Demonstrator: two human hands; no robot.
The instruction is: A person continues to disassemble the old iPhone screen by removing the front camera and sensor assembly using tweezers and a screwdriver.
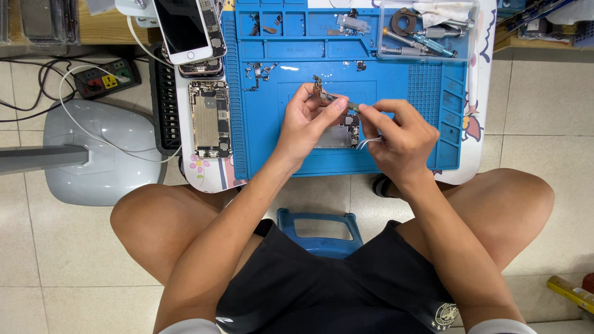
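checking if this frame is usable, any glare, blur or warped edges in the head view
Head view: even, soft light with faint shadows under the hands; mild glare on the white phone's dark screen and the clear plastic tray; the left hand, right hand and blue mat are sharp; the small part between the fingers is too fine to resolve; wide-angle bending at the edges.

Two hands, left [307, 122] and right [398, 137], work over one blue repair mat [445, 105]. One white phone [182, 28], one opened phone housing [210, 119], one power strip [106, 78], one clear tray [427, 28].
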